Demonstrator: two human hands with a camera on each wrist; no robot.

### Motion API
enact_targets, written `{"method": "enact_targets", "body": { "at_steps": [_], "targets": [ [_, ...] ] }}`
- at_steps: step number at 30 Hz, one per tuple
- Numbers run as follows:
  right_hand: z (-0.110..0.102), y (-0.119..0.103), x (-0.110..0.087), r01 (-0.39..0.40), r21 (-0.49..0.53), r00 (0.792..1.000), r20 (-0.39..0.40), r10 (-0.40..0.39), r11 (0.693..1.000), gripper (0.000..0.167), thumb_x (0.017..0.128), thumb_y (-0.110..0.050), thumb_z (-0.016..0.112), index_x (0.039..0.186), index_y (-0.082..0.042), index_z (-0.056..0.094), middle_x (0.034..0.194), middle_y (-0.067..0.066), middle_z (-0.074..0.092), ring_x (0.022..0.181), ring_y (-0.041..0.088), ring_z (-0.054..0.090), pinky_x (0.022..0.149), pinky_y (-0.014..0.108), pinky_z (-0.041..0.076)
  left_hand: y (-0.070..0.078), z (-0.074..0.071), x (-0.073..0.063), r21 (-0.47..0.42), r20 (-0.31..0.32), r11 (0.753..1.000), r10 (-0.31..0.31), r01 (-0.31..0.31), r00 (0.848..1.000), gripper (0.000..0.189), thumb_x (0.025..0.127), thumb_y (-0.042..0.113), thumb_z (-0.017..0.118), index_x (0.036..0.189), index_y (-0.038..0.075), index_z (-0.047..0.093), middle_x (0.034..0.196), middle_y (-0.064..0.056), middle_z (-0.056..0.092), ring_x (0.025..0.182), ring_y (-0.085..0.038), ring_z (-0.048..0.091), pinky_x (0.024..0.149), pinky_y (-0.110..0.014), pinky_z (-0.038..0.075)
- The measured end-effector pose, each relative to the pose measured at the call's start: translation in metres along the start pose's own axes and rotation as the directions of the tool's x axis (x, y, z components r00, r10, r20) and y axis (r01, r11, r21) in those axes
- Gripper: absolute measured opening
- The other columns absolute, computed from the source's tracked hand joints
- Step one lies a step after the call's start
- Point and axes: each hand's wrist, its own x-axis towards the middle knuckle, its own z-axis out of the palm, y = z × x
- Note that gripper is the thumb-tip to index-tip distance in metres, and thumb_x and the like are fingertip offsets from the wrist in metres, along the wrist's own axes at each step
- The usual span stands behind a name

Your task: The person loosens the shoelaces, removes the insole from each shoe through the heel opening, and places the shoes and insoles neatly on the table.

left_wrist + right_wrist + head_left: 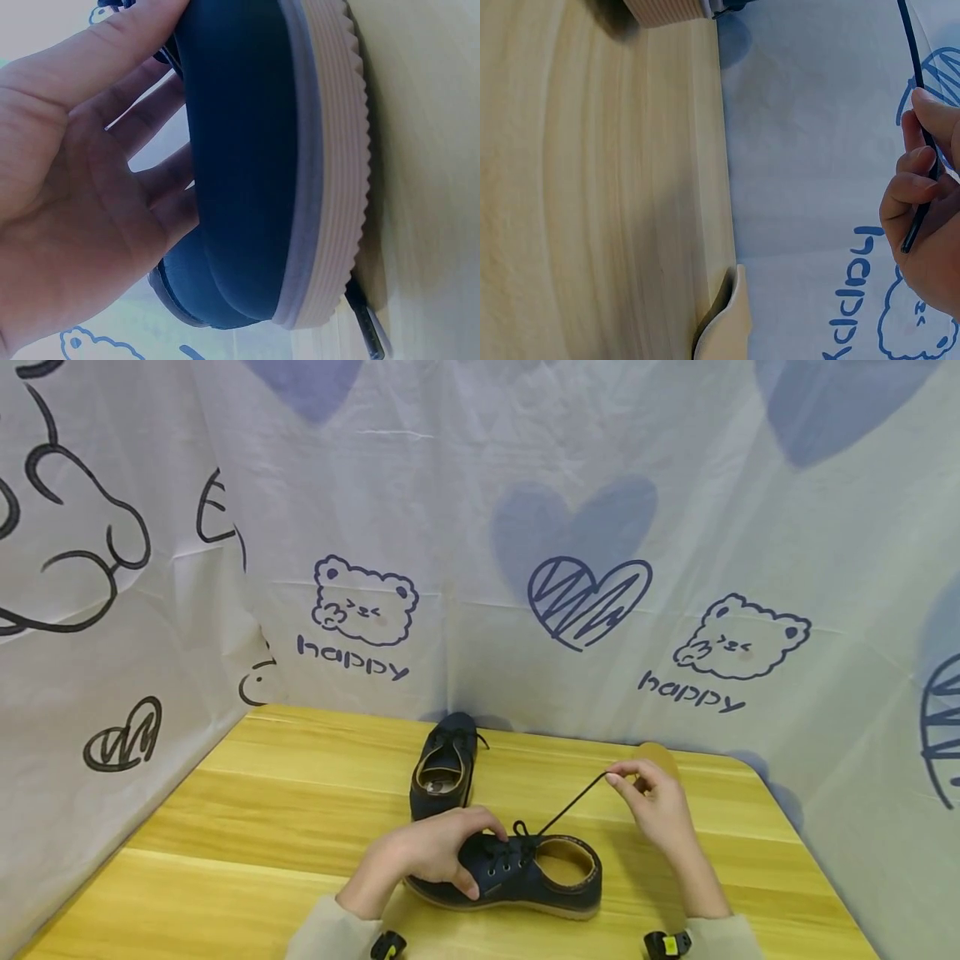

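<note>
A dark navy lace-up shoe with a tan sole lies sideways near the front of the table, toe to the left. My left hand grips its front part, thumb on the near side and fingers over the top. In the left wrist view the shoe's upper fills the middle, with the palm beside it. My right hand pinches the end of a black shoelace, drawn up taut from the eyelets. The right wrist view shows the lace between thumb and fingers, its tip at the palm. A small lace loop stands over the tongue.
A second navy shoe stands behind, toe toward the back, touching or overlapping the first in this view. A flat tan curved piece lies at the table's back right, partly behind my right hand. White printed cloth hangs behind the wooden table.
</note>
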Motion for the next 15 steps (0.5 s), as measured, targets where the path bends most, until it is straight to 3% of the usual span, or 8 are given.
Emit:
{"method": "enact_targets", "body": {
  "at_steps": [15],
  "targets": [
    [-0.0031, 0.0044, -0.0006, -0.046, -0.058, 0.999, -0.031, 0.044, 0.997, 0.008, 0.098, -0.013, 0.074, 0.103, -0.009, 0.077, 0.100, 0.005, 0.072, 0.077, 0.012, 0.054, 0.066, 0.022, 0.045, 0.0006, 0.0005, -0.0004, 0.005, 0.002, 1.000, -0.009, 0.009, 1.000, 0.064, 0.075, 0.015, 0.095, 0.130, 0.022, 0.063, 0.138, 0.007, 0.058, 0.132, -0.019, 0.054, 0.112, -0.035, 0.043]
  ]
}}
